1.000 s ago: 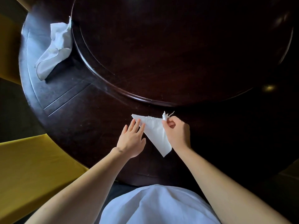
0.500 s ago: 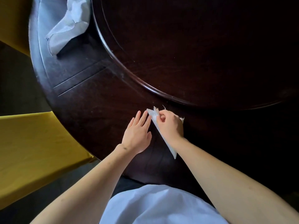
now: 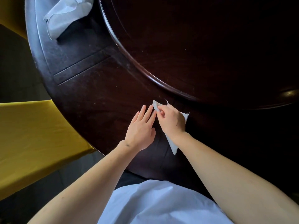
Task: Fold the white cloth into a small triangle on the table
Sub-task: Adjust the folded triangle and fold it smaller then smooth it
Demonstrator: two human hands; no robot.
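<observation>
A small white cloth [image 3: 172, 145] lies folded into a narrow triangle on the dark wooden table [image 3: 100, 97], its point toward me. My right hand [image 3: 171, 121] rests across most of it, and thumb and forefinger pinch the far left corner. My left hand [image 3: 140, 128] lies flat with fingers spread just left of the cloth, fingertips touching its left edge. Only the far corners and the near tip of the cloth show.
A raised round turntable [image 3: 202, 46] fills the table's centre, its rim just beyond the cloth. A second, crumpled white cloth [image 3: 64, 18] lies at the far left. A yellow-covered chair [image 3: 32, 139] stands to my left, beside the table edge.
My right hand carried the cloth's right corner over to the left, so the wide triangle became a narrower one. The left hand stayed at the left edge. The camera view shifted.
</observation>
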